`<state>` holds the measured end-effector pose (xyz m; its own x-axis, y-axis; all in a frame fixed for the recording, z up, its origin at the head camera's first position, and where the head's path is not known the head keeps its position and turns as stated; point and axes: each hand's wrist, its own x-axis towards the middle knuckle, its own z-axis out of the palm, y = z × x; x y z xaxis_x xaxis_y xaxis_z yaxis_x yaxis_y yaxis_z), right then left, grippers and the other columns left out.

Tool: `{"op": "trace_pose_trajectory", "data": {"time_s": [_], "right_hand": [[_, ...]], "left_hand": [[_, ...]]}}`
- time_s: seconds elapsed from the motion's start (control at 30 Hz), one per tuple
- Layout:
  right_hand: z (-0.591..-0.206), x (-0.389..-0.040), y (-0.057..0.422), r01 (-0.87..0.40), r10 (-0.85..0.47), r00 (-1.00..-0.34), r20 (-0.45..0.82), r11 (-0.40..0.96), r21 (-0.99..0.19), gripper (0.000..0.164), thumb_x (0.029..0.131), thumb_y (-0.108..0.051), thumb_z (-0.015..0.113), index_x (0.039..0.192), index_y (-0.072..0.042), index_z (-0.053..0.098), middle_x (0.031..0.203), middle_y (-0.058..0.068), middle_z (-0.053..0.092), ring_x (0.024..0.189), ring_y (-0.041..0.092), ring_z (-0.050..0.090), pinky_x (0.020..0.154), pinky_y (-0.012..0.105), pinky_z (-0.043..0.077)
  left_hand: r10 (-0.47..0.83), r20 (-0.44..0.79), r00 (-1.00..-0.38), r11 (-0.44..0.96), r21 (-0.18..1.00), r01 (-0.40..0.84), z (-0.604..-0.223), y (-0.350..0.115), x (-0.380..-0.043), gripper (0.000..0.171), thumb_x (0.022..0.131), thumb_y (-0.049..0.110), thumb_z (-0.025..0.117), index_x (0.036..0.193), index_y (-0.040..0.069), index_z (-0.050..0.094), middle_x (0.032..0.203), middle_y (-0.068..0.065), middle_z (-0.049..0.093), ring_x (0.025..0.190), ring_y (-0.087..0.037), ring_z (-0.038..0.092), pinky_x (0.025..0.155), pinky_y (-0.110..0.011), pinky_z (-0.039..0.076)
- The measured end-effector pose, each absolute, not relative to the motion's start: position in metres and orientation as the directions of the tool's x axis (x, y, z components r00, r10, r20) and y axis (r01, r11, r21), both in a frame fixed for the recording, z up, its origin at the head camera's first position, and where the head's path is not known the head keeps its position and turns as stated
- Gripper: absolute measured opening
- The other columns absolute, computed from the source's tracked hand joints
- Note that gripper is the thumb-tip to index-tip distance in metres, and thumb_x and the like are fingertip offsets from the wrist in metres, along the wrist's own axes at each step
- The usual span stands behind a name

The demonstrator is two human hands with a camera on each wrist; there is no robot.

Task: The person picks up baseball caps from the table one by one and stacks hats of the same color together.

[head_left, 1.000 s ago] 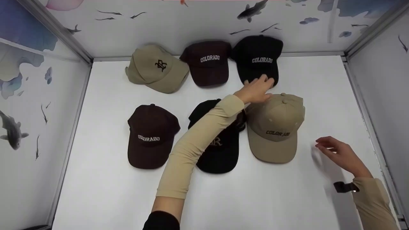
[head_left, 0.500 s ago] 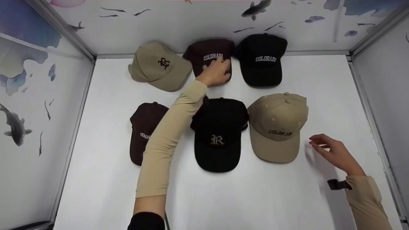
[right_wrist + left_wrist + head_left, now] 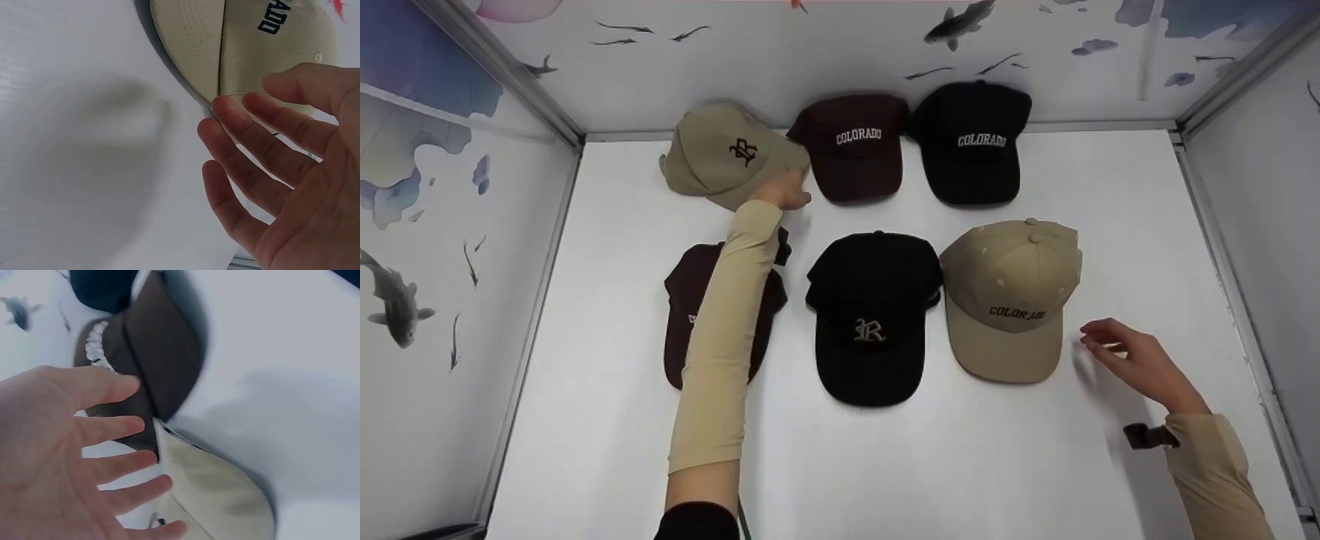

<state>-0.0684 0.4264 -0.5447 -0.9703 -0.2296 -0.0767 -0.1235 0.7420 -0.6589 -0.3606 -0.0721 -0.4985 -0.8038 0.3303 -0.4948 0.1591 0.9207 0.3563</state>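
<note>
At the back left: left hand [image 3: 784,191] over tan R cap [image 3: 712,154], nothing gripped

The left hand stands over the brim of the tan R cap. Its fingers [image 3: 138,495] are straight and spread, with no cloth between them; whether any fingertip touches the brim cannot be told. The right hand [image 3: 1144,364] is idle, fingers loosely bent, holding nothing, just beside the tan Colorado cap [image 3: 1005,349].

The tan R cap lies at the left end of the back row, turned so that its brim points toward the near right. The brim's corner appears to meet the back maroon cap [image 3: 855,169]. In this inspector's judgement, sound handling calls for taking the brim edge between thumb and fingers, not pressing the crown, which looks soft and likely to dent. Any turn is best made away from the back maroon cap, lest it be nudged.

The left sleeve [image 3: 712,367] crosses above the front maroon cap [image 3: 690,277]; contact cannot be confirmed. A raised forearm would be prudent.

Farther out, the back black cap [image 3: 971,176] closes the back row on the right. The front black cap [image 3: 874,281] sits mid-row, apparently touching the tan Colorado cap. All six rest on the white table [image 3: 960,465].
</note>
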Motion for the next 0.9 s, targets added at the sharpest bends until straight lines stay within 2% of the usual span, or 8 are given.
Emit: {"op": "trace_pose_trajectory", "data": {"time_s": [0.1,0.23,0.33,0.53,0.63,0.7,0.83,0.9], "right_hand": [[-0.545,-0.067,0.427,-0.118,-0.225,-0.971,-0.082,0.749,-0.652,0.022,0.092,-0.002,0.063,0.114,0.002,0.062,0.101,0.013,0.068,0.091,-0.002,0.057,0.077,0.012,0.042],[-0.546,-0.064,0.428,-0.101,-0.212,-0.973,-0.094,0.752,-0.652,0.021,0.092,-0.002,0.063,0.113,0.001,0.063,0.101,0.012,0.068,0.091,-0.001,0.057,0.077,0.012,0.042],[-0.547,-0.063,0.429,-0.097,-0.211,-0.973,-0.096,0.748,-0.657,0.021,0.092,-0.001,0.063,0.113,0.002,0.063,0.101,0.013,0.068,0.09,-0.002,0.057,0.077,0.012,0.042],[-0.547,-0.063,0.43,-0.101,-0.218,-0.971,-0.1,0.749,-0.655,0.022,0.092,-0.001,0.063,0.113,0.003,0.062,0.101,0.014,0.068,0.09,-0.004,0.056,0.076,0.012,0.043],[-0.547,-0.064,0.429,-0.098,-0.217,-0.971,-0.103,0.748,-0.656,0.022,0.092,-0.002,0.063,0.113,0.002,0.062,0.101,0.014,0.068,0.09,-0.003,0.057,0.076,0.012,0.043],[-0.548,-0.065,0.428,-0.095,-0.216,-0.971,-0.104,0.745,-0.661,0.022,0.092,-0.002,0.063,0.113,0.002,0.062,0.101,0.014,0.068,0.09,-0.003,0.057,0.076,0.013,0.043],[-0.549,-0.065,0.427,-0.1,-0.219,-0.971,-0.099,0.74,-0.665,0.021,0.092,-0.001,0.063,0.113,0.002,0.062,0.099,0.013,0.068,0.089,-0.003,0.057,0.076,0.013,0.043],[-0.549,-0.065,0.427,-0.1,-0.221,-0.97,-0.099,0.737,-0.668,0.021,0.092,-0.001,0.063,0.113,0.003,0.062,0.1,0.013,0.068,0.089,-0.004,0.057,0.075,0.012,0.043]], "left_hand": [[0.298,-0.561,-0.773,0.938,0.322,0.129,-0.502,-0.075,-0.357,0.055,0.098,0.021,0.045,0.145,-0.005,0.035,0.15,-0.024,0.031,0.136,-0.036,0.032,0.108,-0.043,0.029],[0.296,-0.571,-0.765,0.937,0.329,0.117,-0.502,-0.074,-0.354,0.054,0.098,0.022,0.045,0.145,-0.002,0.038,0.15,-0.023,0.031,0.135,-0.035,0.032,0.107,-0.043,0.03],[0.315,-0.583,-0.748,0.933,0.335,0.132,-0.501,-0.071,-0.354,0.058,0.097,0.024,0.046,0.149,0.002,0.033,0.154,-0.022,0.022,0.14,-0.034,0.022,0.11,-0.042,0.025],[0.386,-0.667,-0.638,0.919,0.334,0.207,-0.498,-0.065,-0.353,0.062,0.096,0.029,0.049,0.15,0.003,0.032,0.157,-0.021,0.013,0.144,-0.033,0.005,0.112,-0.043,0.017],[0.41,-0.697,-0.589,0.912,0.32,0.255,-0.498,-0.063,-0.354,0.063,0.096,0.031,0.048,0.151,0.004,0.03,0.158,-0.018,0.014,0.144,-0.033,0.003,0.113,-0.043,0.014],[0.43,-0.707,-0.561,0.902,0.318,0.291,-0.534,-0.064,-0.376,0.067,0.096,0.034,0.049,0.152,0.006,0.027,0.158,-0.016,0.013,0.144,-0.034,0.002,0.113,-0.044,0.012],[0.513,-0.696,-0.502,0.858,0.394,0.331,-0.555,-0.07,-0.392,0.07,0.094,0.04,0.051,0.151,0.006,0.029,0.156,-0.015,0.023,0.143,-0.033,0.013,0.112,-0.041,0.017],[0.54,-0.675,-0.503,0.842,0.451,0.297,-0.535,-0.073,-0.383,0.066,0.095,0.036,0.052,0.149,0.003,0.032,0.152,-0.016,0.03,0.14,-0.031,0.023,0.11,-0.039,0.023]]}}
